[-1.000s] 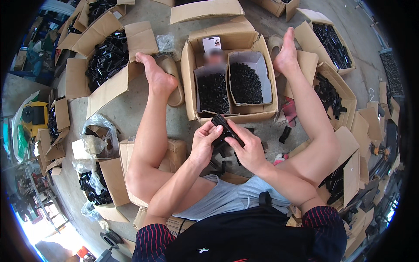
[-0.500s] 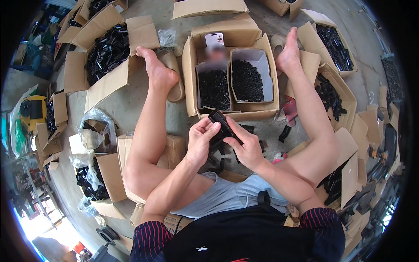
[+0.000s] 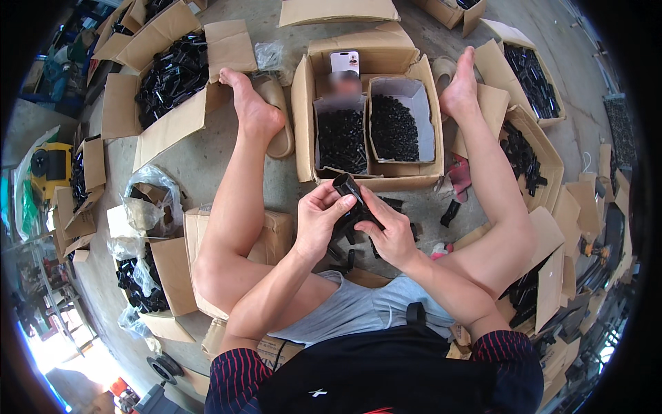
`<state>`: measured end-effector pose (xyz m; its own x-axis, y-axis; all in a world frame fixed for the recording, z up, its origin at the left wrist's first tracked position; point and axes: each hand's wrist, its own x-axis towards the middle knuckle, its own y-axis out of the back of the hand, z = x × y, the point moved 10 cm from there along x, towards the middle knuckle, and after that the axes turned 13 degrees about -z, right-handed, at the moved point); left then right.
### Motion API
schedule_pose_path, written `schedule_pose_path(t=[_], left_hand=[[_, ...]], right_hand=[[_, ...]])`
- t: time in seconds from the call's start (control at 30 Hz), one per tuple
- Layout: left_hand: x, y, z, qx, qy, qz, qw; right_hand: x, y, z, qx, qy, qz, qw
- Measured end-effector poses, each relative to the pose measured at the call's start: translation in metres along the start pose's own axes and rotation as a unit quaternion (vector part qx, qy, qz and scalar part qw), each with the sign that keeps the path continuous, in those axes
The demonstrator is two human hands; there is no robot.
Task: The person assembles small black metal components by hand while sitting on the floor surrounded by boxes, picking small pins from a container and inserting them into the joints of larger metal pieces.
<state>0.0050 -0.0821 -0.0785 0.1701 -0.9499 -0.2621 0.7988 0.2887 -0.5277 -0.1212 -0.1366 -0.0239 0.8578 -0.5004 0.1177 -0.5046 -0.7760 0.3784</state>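
Between my two hands is a black plastic tube-shaped part [image 3: 345, 186], its round end pointing up and away from me. My left hand [image 3: 321, 219] wraps its fingers round the part, thumb lying against its side. From the other side my right hand [image 3: 387, 224] grips the same part lower down. Just beyond them stands a cardboard box [image 3: 301, 138] with two smaller open cartons inside, each filled with small black pieces [image 3: 394, 129]. Below my hands several loose black parts [image 3: 350, 259] lie on the floor, partly hidden by the hands.
Open boxes of black parts stand at the far left [image 3: 121, 110], far right [image 3: 496, 62] and right [image 3: 548, 155]. A phone [image 3: 345, 63] leans inside the middle box. Clear plastic bags [image 3: 148, 207] lie by the left boxes. My legs are spread either side of the middle box.
The tube-shaped part has tilted slightly, so its round end shows more. Both hands keep their hold, and the whole view has shifted a little.
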Motion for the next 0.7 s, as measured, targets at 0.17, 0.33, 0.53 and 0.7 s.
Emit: schedule_pose_path(t=[0.17, 0.33, 0.53, 0.7], left_hand=[[-0.004, -0.008, 0.048, 0.055, -0.036, -0.019, 0.998], [-0.022, 0.013, 0.124, 0.205, -0.136, 0.045, 0.968], [-0.034, 0.018, 0.151, 0.499, -0.195, 0.119, 0.836], [-0.031, 0.014, 0.152, 0.528, -0.197, 0.115, 0.818]], right_hand=[[0.009, 0.016, -0.005, 0.011, 0.021, 0.039, 0.999], [0.053, 0.075, 0.036, -0.077, -0.097, 0.127, 0.984], [0.148, 0.025, 0.053, -0.424, -0.070, -0.126, 0.894], [0.162, -0.044, 0.108, -0.624, -0.087, -0.332, 0.702]])
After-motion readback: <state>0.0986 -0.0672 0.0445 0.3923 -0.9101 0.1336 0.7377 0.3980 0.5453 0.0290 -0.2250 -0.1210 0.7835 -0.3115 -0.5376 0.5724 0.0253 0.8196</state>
